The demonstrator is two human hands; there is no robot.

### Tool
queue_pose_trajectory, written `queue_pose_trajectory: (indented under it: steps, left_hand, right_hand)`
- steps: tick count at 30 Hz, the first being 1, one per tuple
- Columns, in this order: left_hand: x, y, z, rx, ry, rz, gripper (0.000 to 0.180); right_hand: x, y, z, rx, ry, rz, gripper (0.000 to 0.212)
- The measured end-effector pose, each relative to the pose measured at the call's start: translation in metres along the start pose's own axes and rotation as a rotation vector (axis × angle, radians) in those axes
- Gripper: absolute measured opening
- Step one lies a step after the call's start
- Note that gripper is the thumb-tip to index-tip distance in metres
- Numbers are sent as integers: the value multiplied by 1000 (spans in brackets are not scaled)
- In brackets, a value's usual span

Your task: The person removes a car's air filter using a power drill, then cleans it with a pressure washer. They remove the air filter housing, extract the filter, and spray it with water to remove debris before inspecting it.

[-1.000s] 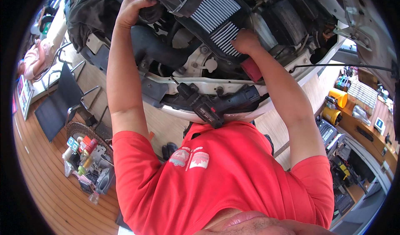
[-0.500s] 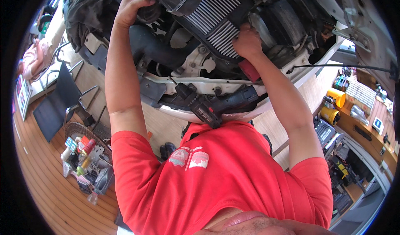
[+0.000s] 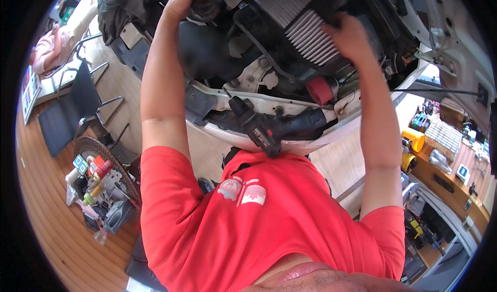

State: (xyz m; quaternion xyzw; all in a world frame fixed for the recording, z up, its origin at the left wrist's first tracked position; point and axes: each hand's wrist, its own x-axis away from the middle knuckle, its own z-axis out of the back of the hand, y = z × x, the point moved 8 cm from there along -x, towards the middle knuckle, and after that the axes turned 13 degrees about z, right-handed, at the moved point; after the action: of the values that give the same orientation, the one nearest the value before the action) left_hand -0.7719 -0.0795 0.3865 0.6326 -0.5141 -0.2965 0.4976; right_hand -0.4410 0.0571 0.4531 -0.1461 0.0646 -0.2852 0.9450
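Head view: pale-pleated filter lies between two spread hands, right hand nearer

Leftmost, the left hand (image 3: 182,1) is reached far out at the end of a nearly straight arm, its thumb laid over a round black fitting (image 3: 207,10). Its other fingers run toward the upper edge, so how firmly they grip cannot be told. Just toward the body from it sits a wide dark pipe (image 3: 203,51).

Right of the left hand, and well apart from it, is the filter (image 3: 313,37), a black-edged panel with pleats in two blocks. Its long axis appears to slant from the far left toward the body on the right. Between the hands, much closer to the body, lies a drill (image 3: 253,127); a red ring (image 3: 319,90) sits bodyward and slightly left of the right hand.

The right hand (image 3: 353,39) is at the filter's right side, fingertips over the pleats. That arm bends a little at the elbow. The hand is slightly blurred, and whether it pinches the edge or merely touches cannot be told.
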Motion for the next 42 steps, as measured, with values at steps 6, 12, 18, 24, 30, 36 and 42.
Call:
queue_pose_trajectory:
  steps: [6, 12, 18, 24, 30, 36, 42]
  left_hand:
    - [3, 1, -4, -106, 3, 41, 67]
    - [6, -28, -55, -546, -11, 214, 74]
    - [19, -43, -100, -1236, 149, -76, 81]
    - [45, -36, -132, -1274, 93, -146, 79]
    - [68, -16, -171, -1532, 229, -176, 84]
    - [225, -5, -331, -831, 192, -571, 50]
    - [324, -227, -517, -456, -662, 601, 50]
  right_hand:
    - [82, -34, 129, 136, 140, -68, 45]
    - [269, -49, 191, 221, 289, -362, 39]
    - [402, -108, 193, 673, 360, -184, 32]
    - [530, -125, 183, 990, 410, -82, 22]
    - [647, -112, 143, 973, 529, -267, 21]
    - [727, -80, 104, 878, 677, -468, 28]
    - [796, -48, 80, 851, 788, -573, 28]
